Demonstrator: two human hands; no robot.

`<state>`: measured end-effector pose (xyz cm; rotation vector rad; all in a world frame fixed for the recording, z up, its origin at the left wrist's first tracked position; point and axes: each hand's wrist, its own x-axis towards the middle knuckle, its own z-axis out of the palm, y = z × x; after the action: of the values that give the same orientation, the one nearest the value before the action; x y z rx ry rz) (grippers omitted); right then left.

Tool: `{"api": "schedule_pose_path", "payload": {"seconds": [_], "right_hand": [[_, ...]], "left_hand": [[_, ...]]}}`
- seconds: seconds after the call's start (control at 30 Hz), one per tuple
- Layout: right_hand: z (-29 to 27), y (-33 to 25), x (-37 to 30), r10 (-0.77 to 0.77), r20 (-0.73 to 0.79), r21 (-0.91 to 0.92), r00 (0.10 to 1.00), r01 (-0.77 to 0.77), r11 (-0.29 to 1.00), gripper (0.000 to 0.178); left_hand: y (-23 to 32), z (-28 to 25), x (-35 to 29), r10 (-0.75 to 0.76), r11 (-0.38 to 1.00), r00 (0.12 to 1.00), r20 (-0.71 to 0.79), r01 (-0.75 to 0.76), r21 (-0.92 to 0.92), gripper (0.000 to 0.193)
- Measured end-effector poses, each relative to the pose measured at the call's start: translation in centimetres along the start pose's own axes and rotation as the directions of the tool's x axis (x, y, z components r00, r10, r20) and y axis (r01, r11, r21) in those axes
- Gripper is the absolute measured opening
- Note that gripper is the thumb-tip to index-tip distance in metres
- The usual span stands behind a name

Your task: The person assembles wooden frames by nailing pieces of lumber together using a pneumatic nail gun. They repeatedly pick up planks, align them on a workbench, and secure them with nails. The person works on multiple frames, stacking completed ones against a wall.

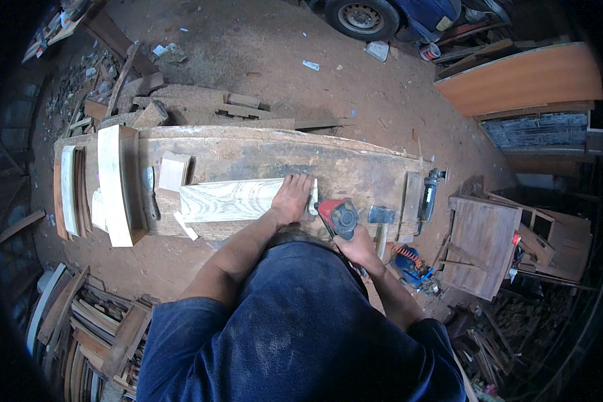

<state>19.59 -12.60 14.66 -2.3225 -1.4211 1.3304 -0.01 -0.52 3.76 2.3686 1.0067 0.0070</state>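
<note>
My left hand (293,199) lies over the right end of a pale, grained wooden board (231,200) on the workbench, its fingers bent toward the far edge. A thin upright piece of wood (313,193) stands against that end, beside my fingers. In my right hand (359,246) is a red and black nail gun (340,216), closed round its handle. The nose of the gun points at the joint between board and end piece; whether it touches is too small to tell. A hammer (381,215) with a wooden handle rests just right of the gun.
The workbench (248,154) also bears a long-handled flat tool (151,194), a small wood block (174,171), a large whitish panel (117,187) and a power tool (431,194). An orange coiled hose (406,253) hangs near my right forearm. Stacked timber (100,328) lies lower left.
</note>
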Motion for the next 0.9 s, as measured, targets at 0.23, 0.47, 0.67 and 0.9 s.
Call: {"api": "schedule_pose_path", "payload": {"seconds": [0.23, 0.47, 0.67, 0.9], "right_hand": [[0.4, 0.8, -0.9, 0.043, 0.006, -0.050, 0.999, -0.043, 0.998, 0.043], [-0.5, 1.1, -1.4, 0.069, 0.006, 0.027, 0.998, -0.069, 0.997, 0.040], [-4.3, 1.9, -6.1, 0.180, -0.100, 0.370, 0.979, -0.131, 0.920, 0.018], [-8.2, -0.6, -11.4, 0.060, -0.288, 0.762, 0.956, 0.190, 0.619, 0.005]], "left_hand": [[-0.1, 0.3, 0.0, 0.003, 1.000, 1.000, 0.003, -0.003, -0.019, 0.111], [0.1, 1.7, 0.1, 0.000, 1.000, 0.999, -0.034, 0.000, -0.003, 0.113], [1.9, -6.8, -0.9, -0.102, 0.973, 0.974, -0.200, 0.056, -0.222, 0.115], [1.9, -18.4, -4.7, 0.065, 0.841, 0.924, -0.376, -0.254, -0.478, 0.123]]}}
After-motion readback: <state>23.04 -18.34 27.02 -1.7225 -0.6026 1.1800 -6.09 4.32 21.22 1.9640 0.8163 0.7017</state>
